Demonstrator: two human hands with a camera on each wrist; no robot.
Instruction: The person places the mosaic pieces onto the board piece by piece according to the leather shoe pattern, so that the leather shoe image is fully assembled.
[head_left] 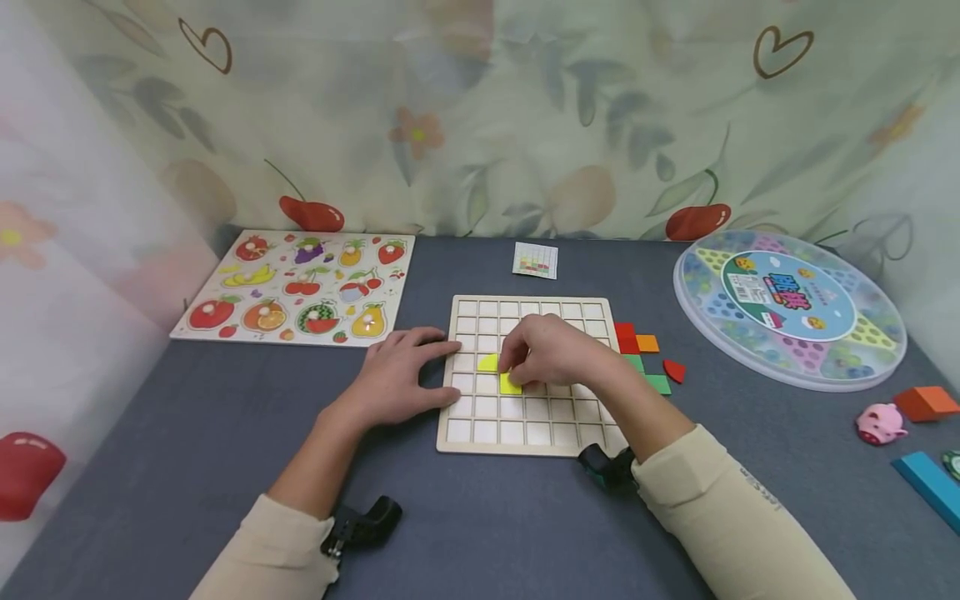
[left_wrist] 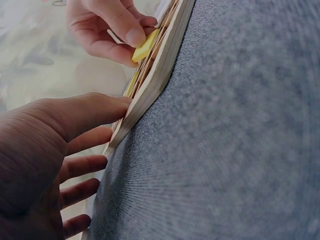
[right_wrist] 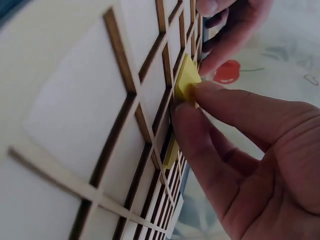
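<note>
Right hand (head_left: pixel 551 350) pinched yellow tile (head_left: pixel 511 384) over grid board (head_left: pixel 525 437); left hand (head_left: pixel 401 375) lay flat, fingers straight, steadying board edge

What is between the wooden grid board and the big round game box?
In the head view, loose colored tiles lie on the gray table between the wooden grid board and the round game box: red, orange and green ones.

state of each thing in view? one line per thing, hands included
left hand: fingers flat, resting on the grid board's left edge
right hand: pinches a yellow tile
yellow tile: tilted, not seated in a cell
second yellow tile: lies in a cell
grid board: flat, most cells empty
fruit puzzle: pieces all in
round game case: lid on
</note>
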